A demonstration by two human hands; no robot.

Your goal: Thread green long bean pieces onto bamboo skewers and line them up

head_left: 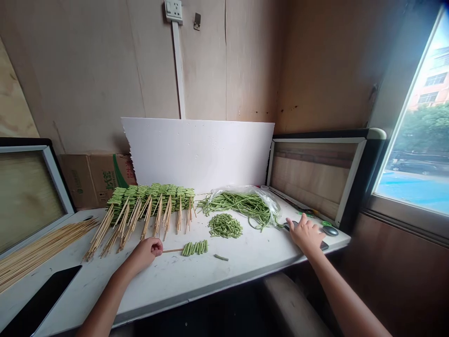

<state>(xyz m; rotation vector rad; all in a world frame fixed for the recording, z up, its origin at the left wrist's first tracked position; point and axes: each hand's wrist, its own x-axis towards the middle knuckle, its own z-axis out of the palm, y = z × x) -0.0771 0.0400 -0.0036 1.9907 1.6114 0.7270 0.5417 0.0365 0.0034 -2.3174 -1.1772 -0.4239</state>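
My left hand [153, 248] is closed around the bare end of a bamboo skewer [171, 250]. Cut green bean pieces [195, 247] are threaded side by side on its other end, just above the white table. One loose bean piece [221, 257] lies right of the skewer, and a heap of cut bean pieces [225, 225] sits behind it. Over at the table's right end, my right hand [306, 234] has its fingers spread over a dark flat object [324, 245], mostly hidden beneath the palm. Whether it presses on that object I cannot tell.
Finished bean skewers [150, 199] are stacked at the back left. Long whole beans [242, 206] lie in a clear plastic bag. Bare skewers [45, 248] and a black flat device [45, 299] lie on the left. A white board [201, 154] stands behind; a grey rounded object [330, 230] sits right.
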